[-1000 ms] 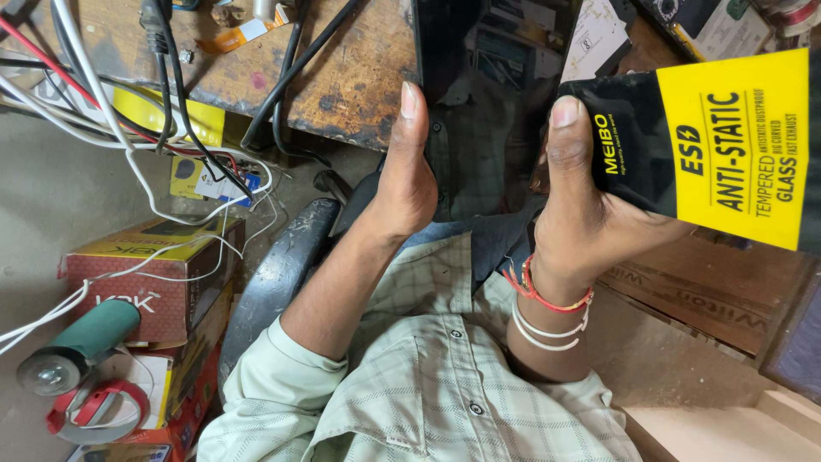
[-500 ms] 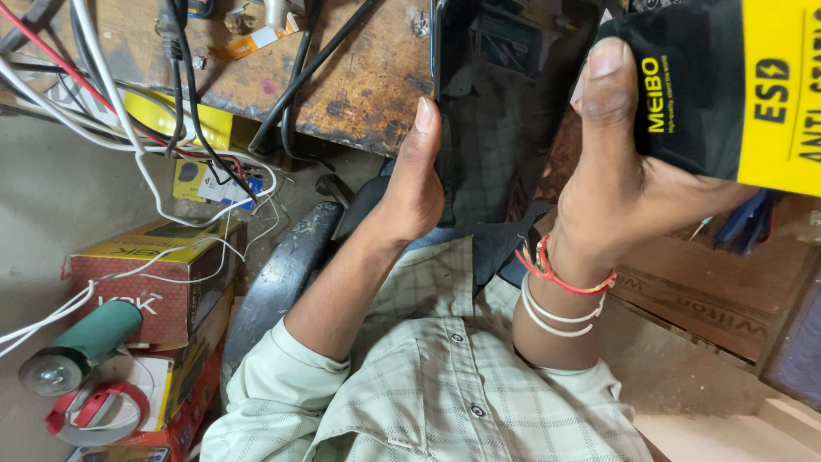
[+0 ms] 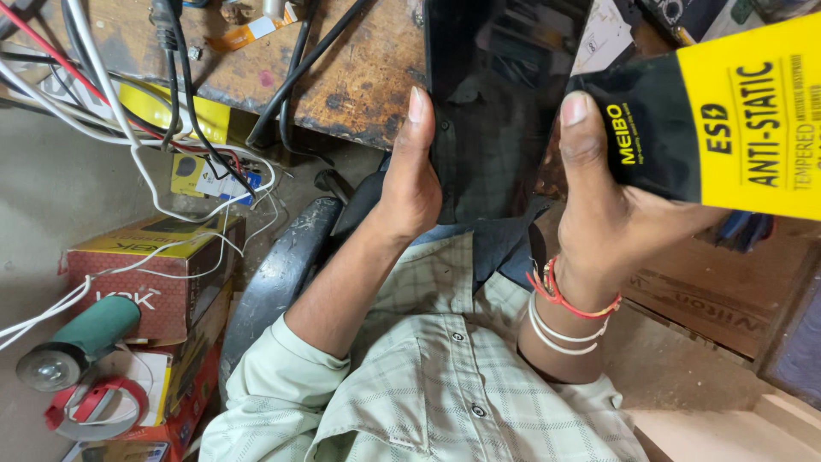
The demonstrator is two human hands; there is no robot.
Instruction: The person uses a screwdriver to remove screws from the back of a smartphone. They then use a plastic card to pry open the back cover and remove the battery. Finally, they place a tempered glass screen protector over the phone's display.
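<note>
- Lower left of the frame: a green roll [image 3: 85, 334] lies on its side over a stack of red cardboard boxes [image 3: 150, 278], beside a red tape holder [image 3: 90, 409]. They seem put down where room was found.
- Upper left: white, black and red cables [image 3: 162, 103] trail off the scarred wooden worktop [image 3: 359, 77] and hang toward the boxes.
- Centre: the left hand [image 3: 410, 184] stands upright, palm against the left edge of a dark glossy panel [image 3: 500, 103], thumb along that edge. Its fingers [image 3: 438, 150] go behind the panel, so it is gripped, though I cannot tell how tightly. The forearm rises from a pale checked sleeve [image 3: 274, 385], elbow low, which steadies the panel near the face.
- Upper centre: the panel is held upright above the lap, in front of the worktop edge.
- Right: the right hand [image 3: 599, 214] is closed on a black and yellow packet [image 3: 718, 128], thumb pressed on its black end just beside the panel's right edge. Red and white bands [image 3: 569, 312] circle the bent wrist.
- Lower right: a brown carton [image 3: 710, 304] sits behind that wrist.
</note>
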